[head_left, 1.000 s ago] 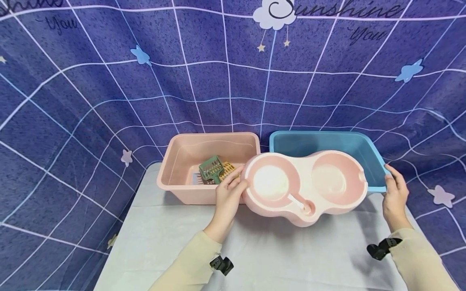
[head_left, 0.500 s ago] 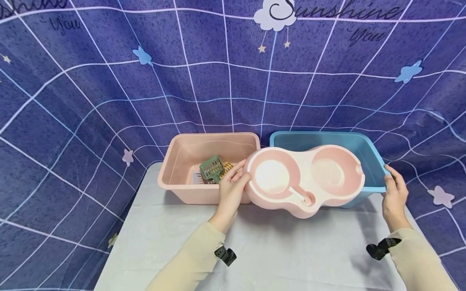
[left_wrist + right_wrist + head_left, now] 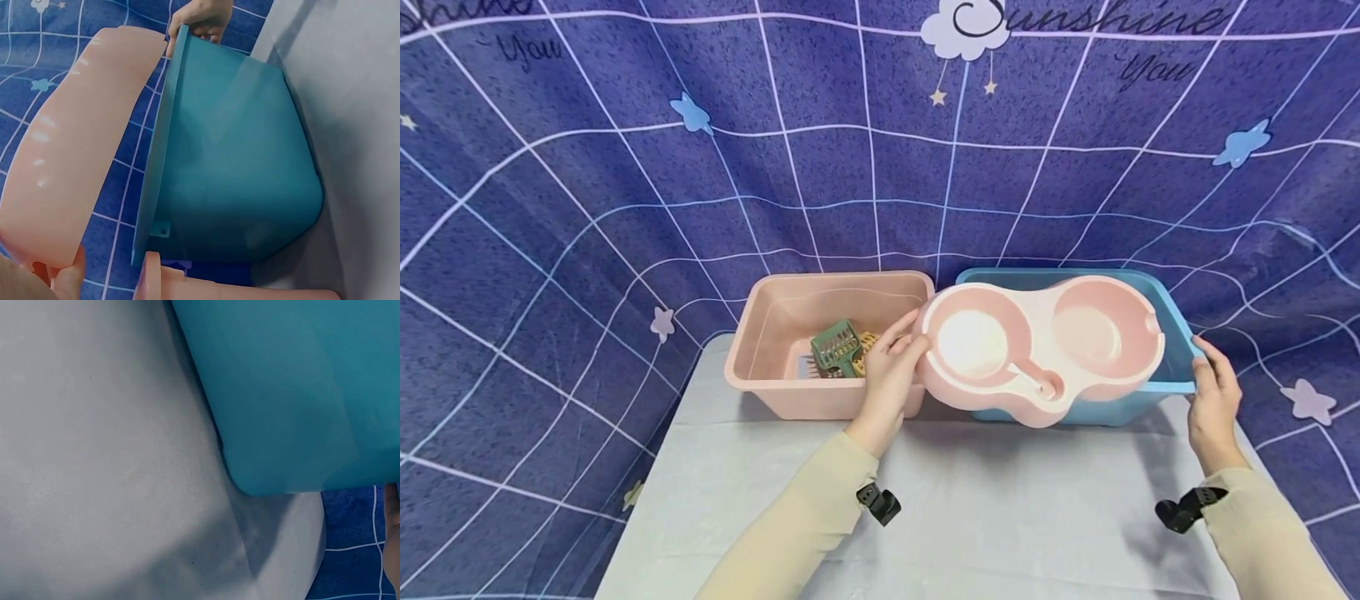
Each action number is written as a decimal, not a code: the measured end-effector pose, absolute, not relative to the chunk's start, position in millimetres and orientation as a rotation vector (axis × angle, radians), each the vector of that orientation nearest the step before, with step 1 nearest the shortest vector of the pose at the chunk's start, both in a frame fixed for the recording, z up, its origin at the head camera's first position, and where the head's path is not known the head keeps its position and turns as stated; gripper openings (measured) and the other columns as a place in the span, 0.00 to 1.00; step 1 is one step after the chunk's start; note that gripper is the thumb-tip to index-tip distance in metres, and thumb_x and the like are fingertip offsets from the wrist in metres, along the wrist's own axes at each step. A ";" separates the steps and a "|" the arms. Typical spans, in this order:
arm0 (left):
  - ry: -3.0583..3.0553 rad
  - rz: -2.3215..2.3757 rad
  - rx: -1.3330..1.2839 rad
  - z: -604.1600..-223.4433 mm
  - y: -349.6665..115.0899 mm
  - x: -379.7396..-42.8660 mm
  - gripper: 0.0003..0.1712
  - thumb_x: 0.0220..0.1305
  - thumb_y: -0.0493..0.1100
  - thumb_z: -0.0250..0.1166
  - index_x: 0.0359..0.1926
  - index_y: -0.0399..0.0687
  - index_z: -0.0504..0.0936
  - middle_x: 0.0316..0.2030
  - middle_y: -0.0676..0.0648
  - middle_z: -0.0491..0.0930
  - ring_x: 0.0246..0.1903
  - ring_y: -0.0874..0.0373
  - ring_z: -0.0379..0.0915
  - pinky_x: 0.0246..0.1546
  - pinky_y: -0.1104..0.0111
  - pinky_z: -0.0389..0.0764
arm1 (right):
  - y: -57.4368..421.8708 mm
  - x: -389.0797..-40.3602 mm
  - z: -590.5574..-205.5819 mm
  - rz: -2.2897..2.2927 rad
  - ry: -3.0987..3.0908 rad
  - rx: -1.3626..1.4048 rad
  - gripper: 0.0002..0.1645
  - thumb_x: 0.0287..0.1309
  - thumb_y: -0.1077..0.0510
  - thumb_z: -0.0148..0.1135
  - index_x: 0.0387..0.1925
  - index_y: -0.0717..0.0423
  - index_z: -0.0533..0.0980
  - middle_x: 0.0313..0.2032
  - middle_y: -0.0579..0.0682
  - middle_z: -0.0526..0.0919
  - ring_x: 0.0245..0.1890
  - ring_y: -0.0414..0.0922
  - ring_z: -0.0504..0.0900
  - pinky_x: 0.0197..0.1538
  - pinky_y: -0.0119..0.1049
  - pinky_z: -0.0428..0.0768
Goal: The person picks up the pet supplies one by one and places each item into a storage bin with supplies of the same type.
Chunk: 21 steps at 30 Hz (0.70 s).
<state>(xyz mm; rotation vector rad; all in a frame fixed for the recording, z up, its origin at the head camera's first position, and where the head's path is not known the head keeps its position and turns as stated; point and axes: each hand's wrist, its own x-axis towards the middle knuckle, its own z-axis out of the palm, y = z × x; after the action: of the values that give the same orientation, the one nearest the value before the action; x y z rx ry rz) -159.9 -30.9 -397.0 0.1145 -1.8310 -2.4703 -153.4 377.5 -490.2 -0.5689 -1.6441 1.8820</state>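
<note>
My left hand (image 3: 891, 371) grips the left end of a pink double pet bowl (image 3: 1043, 333), thumb on its rim. Two round hollows and a small notched cup show on its upper side. The bowl hangs tilted over the blue bin (image 3: 1090, 412), hiding much of its opening. In the left wrist view a gap separates the bowl (image 3: 81, 144) from the blue bin's rim (image 3: 164, 125). My right hand (image 3: 1213, 404) holds the blue bin's right end at the rim. Little of that hand shows in the right wrist view.
Left of the blue bin stands a pink bin (image 3: 820, 402). Inside it lie a green slotted scoop-like thing (image 3: 837, 347) and a yellow slotted thing (image 3: 866, 343), partly behind my left hand. Both bins stand on a white-covered table (image 3: 1000, 517) against a blue patterned curtain (image 3: 880, 167).
My left hand has carried the double pet bowl away from me and slightly right, further over the blue bin. The right hand stays at the blue bin's rim.
</note>
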 end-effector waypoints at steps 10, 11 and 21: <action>-1.898 -2.466 0.166 -390.5 -21.0 -167.8 0.30 0.56 0.40 0.66 0.62 0.55 0.80 0.41 0.47 0.83 0.19 0.64 0.71 0.17 0.72 0.73 | 375.5 -150.4 -487.9 1.885 -1.672 -0.581 0.21 0.71 0.58 0.49 0.61 0.46 0.78 0.55 0.43 0.75 0.48 0.39 0.74 0.35 0.17 0.74; -1.892 -2.476 0.175 -389.8 -19.7 -168.3 0.29 0.56 0.40 0.66 0.61 0.56 0.80 0.41 0.48 0.84 0.19 0.64 0.70 0.17 0.72 0.72 | 375.4 -150.2 -488.0 1.886 -1.669 -0.585 0.21 0.71 0.58 0.50 0.61 0.46 0.78 0.54 0.43 0.75 0.48 0.38 0.74 0.35 0.17 0.74; -1.789 -2.573 0.152 -378.3 -5.7 -174.8 0.29 0.56 0.36 0.66 0.61 0.52 0.80 0.32 0.51 0.81 0.09 0.69 0.52 0.08 0.78 0.54 | 376.1 -152.3 -488.5 1.922 -1.599 -0.552 0.21 0.70 0.60 0.50 0.59 0.48 0.79 0.49 0.43 0.77 0.43 0.38 0.75 0.32 0.18 0.75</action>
<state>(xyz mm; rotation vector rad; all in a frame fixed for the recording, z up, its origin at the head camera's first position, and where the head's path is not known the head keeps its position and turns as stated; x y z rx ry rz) -174.8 -5.7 -378.3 0.1516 -1.7894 -2.5729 -152.3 376.1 -488.5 -0.5522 -1.5989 1.9218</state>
